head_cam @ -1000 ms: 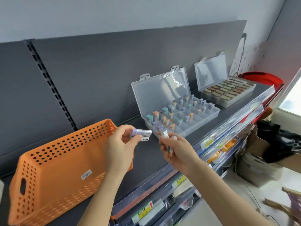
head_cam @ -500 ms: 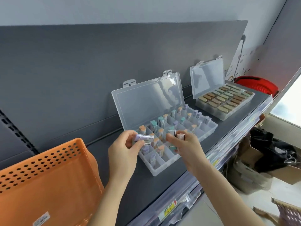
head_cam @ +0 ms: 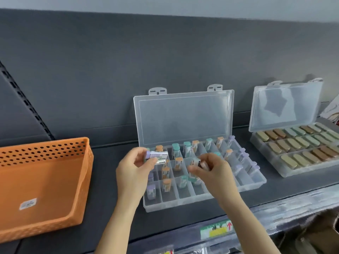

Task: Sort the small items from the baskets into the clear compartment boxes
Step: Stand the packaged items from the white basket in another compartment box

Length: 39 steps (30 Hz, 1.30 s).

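**Both hands hold small items over the open compartment box**

The left hand (head_cam: 134,173) pinches a purple-ended item (head_cam: 156,154) and a second white one just beneath it between thumb and fingertips, both lying roughly level above the box's left rear compartments. The right hand (head_cam: 214,173) has its fingers curled round a few more small items (head_cam: 197,163), blurred, above the middle of the box.

The clear compartment box (head_cam: 201,197) sits on the dark shelf (head_cam: 110,158) with its lid (head_cam: 183,118) standing open against the back panel. Capped pieces (head_cam: 177,163) in orange, teal and purple stand upright in many compartments; several near the front right hold nothing.

The orange basket (head_cam: 44,180) rests on the shelf to the left, well apart from the box. To the right a second clear box (head_cam: 293,173), lid up, holds rows of oblong tan, brown and green pieces (head_cam: 300,142).
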### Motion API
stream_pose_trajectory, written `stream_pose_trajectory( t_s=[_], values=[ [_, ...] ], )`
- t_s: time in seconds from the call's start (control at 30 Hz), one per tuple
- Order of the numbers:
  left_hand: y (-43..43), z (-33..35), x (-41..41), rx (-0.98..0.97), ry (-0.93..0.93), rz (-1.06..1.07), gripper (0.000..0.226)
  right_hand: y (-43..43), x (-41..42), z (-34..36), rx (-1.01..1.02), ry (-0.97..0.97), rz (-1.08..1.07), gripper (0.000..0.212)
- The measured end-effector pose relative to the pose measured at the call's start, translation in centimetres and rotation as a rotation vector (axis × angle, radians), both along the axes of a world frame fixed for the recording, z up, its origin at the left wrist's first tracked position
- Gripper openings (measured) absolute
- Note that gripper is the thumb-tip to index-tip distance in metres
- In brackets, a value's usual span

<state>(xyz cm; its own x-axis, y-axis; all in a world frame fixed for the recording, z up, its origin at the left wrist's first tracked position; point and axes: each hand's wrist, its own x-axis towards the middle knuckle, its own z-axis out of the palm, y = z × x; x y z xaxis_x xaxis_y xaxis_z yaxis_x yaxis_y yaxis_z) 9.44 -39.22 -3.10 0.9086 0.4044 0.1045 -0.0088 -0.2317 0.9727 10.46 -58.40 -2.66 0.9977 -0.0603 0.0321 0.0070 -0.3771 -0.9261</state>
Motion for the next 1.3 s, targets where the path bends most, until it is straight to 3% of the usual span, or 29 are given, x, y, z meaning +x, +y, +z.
stream_pose_trajectory(
  t_s=[0.1, 0.23, 0.53, 0.93, 1.2, 1.3],
  values=[
    [-1.4, 0.0, -0.8, 0.021, 0.017, 0.086, 0.018, -1.0, 0.2, -0.4, -0.165, -0.069, 0.127, 0.017],
    [-2.2, 0.1, -1.6, 0.035, 0.036, 0.137, 0.016, -1.3, -0.4, -1.5, -0.17, -0.089, 0.229, 0.013],
    [-2.2, -0.2, -1.9, 0.057, 0.025, 0.143, 0.015, -1.0, -0.2, -2.9, -0.296, -0.267, 0.286, 0.015],
    [-1.5, -0.2, -2.4, 0.033, -0.007, 0.098, 0.012, -0.4, -0.4, -3.9, -0.639, -0.243, 0.294, 0.014],
    [-1.3, -0.5, -2.5, 0.064, -0.024, 0.088, 0.01, -0.1, -0.7, -3.1, -0.694, -0.205, 0.293, 0.036],
    [-1.4, -0.6, -2.6, 0.077, -0.026, 0.094, 0.011, -0.4, -0.7, -3.2, -0.579, -0.196, 0.275, 0.035]
  ],
)
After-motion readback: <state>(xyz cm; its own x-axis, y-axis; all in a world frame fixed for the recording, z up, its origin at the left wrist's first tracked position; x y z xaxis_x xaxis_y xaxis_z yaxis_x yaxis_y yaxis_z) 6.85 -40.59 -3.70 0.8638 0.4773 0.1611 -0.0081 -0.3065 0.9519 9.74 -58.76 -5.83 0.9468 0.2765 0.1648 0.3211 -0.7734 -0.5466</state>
